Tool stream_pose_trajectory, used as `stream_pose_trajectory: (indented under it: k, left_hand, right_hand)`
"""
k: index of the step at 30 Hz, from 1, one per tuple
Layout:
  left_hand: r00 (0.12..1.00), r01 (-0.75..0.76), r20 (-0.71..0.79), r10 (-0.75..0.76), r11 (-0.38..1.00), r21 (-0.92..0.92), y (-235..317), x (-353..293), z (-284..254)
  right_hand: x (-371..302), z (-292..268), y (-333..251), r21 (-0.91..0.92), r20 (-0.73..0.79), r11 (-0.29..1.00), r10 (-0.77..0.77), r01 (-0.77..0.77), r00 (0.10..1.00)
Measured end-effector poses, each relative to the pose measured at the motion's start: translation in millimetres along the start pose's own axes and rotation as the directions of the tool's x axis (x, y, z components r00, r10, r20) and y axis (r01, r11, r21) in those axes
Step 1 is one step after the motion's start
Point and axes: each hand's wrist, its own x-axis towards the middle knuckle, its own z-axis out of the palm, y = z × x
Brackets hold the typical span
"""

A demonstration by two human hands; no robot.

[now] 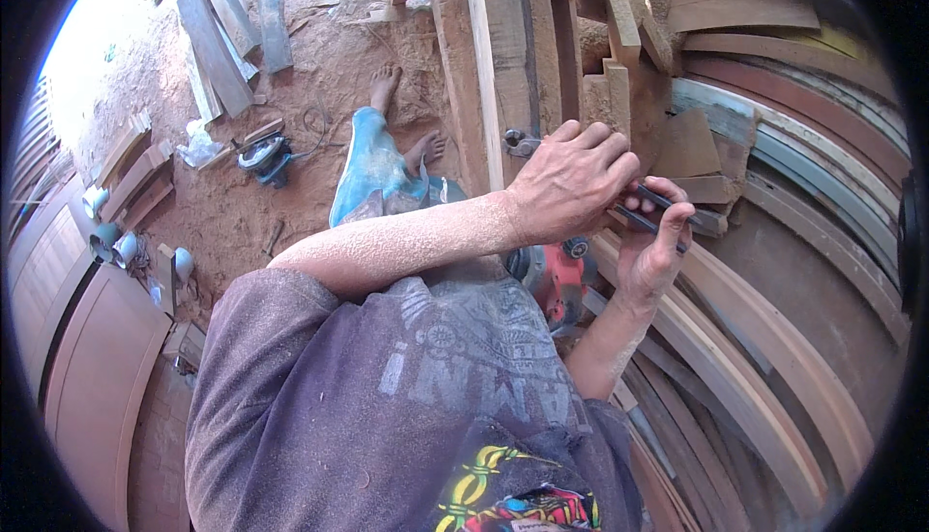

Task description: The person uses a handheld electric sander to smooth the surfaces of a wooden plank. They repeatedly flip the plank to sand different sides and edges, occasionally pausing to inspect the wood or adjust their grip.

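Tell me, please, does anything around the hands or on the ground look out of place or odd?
Yes: a circular saw lies on the sandy ground beside loose boards with its cord trailing. An orange sander sits under the forearms. The left hand and right hand both grip a dark thin tool by the wood.

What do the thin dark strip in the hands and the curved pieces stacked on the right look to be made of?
The dark strip, held between the left hand and right hand, looks like metal: thin, flat, dull grey-black, though it could be hard plastic. The curved pieces look like bare sawn wood: reddish-brown, matte, with visible grain and dust, and no shine of varnish.
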Motion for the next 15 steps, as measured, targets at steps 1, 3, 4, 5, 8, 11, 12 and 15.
stream_pose_trajectory:
  k: [1,3,4,5,8,11,12,15]
  left_hand:
    - [1.0,0.007,0.001,-0.007,1.0,0.013,1,-1,0]
    - [1.0,0.018,0.007,-0.018,0.999,0.042,3,-2,0]
    - [1.0,0.028,0.001,-0.028,0.998,0.051,4,-2,0]
    - [0.999,0.038,-0.004,-0.038,0.998,0.058,4,-2,-1]
    - [0.999,0.05,-0.024,-0.049,0.996,0.071,3,-1,1]
    - [0.996,0.059,-0.078,-0.054,0.996,0.072,3,1,0]
    - [0.993,0.063,-0.1,-0.056,0.996,0.07,3,1,0]
    - [0.993,0.103,-0.064,-0.102,0.994,0.019,-5,-1,-4]
  right_hand:
    - [-3,-5,6,0.042,0.013,0.999,-0.001,0.001,1.0]
    - [-6,-8,11,0.132,0.037,0.991,-0.008,0.003,0.999]
    - [-6,-8,14,0.147,0.036,0.989,-0.008,0.002,0.999]
    - [-6,-8,16,0.162,0.033,0.987,-0.007,0.002,0.999]
    - [-2,-5,14,0.161,0.063,0.987,0.01,-0.02,0.998]
    - [5,0,8,0.153,0.098,0.988,0.02,-0.035,0.995]
    - [7,1,7,0.152,0.106,0.988,0.021,-0.037,0.994]
    - [20,0,7,0.147,0.183,0.988,0.018,-0.045,0.983]
